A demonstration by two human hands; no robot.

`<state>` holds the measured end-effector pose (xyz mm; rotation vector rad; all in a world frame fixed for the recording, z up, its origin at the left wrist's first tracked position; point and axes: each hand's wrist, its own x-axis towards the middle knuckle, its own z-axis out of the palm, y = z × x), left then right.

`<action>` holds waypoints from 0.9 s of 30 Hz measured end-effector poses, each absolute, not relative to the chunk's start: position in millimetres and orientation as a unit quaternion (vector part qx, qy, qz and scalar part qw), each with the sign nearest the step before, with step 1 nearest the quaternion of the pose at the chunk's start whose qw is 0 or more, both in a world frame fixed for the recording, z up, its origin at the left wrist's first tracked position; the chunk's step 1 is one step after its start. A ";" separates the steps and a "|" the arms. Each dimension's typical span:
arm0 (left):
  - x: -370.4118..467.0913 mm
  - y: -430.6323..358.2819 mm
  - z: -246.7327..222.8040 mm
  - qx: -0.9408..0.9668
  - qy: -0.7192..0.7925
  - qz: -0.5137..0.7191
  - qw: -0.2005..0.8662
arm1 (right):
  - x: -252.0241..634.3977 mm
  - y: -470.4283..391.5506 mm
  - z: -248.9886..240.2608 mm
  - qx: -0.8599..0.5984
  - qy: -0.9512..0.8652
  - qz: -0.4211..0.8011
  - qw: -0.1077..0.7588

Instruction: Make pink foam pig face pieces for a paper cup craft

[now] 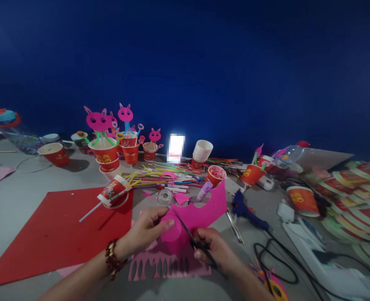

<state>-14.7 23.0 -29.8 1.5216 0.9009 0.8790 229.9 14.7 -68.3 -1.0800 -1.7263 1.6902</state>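
My left hand (153, 228) pinches a bright pink sheet of craft paper (203, 213) at its left side, thumb on top. A rounded pink piece lies under that thumb, joined to or overlapping the sheet; I cannot tell which. Curved notches run along the sheet's upper edge. In my right hand (211, 248) are black-handled scissors (189, 234), their blades lying against the pink paper next to the rounded piece. Beneath both hands, a paler pink sheet (144, 265) with rows of leaf-shaped holes rests on the grey table.
A large red sheet (56, 234) lies left, with a tilted paper cup (114, 190) on it. Pink-faced cup figures (98, 121) stand behind. Colored sticks (159, 177) spread across the middle. A blue glue gun (247, 211) and its cable lie right, near stacked red cups (357, 192).
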 end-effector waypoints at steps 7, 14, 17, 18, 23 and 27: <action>-13.8 21.6 -31.0 0.635 0.385 0.392 0.543 | 229.7 13.2 -67.7 -0.403 -0.617 0.630 0.246; -13.8 22.3 -31.4 0.638 0.389 0.385 0.541 | 229.3 12.9 -72.1 -0.423 -0.594 0.639 0.245; -13.1 21.3 -31.9 0.648 0.390 0.380 0.532 | 228.7 12.6 -74.2 -0.429 -0.603 0.623 0.253; -12.5 20.6 -31.9 0.649 0.386 0.377 0.537 | 228.6 12.4 -74.7 -0.430 -0.607 0.618 0.255; -9.8 18.1 -30.7 0.631 0.371 0.370 0.572 | 228.8 12.0 -75.2 -0.427 -0.617 0.606 0.263; -9.8 19.2 -29.2 0.630 0.377 0.367 0.571 | 228.9 11.5 -73.7 -0.416 -0.601 0.633 0.256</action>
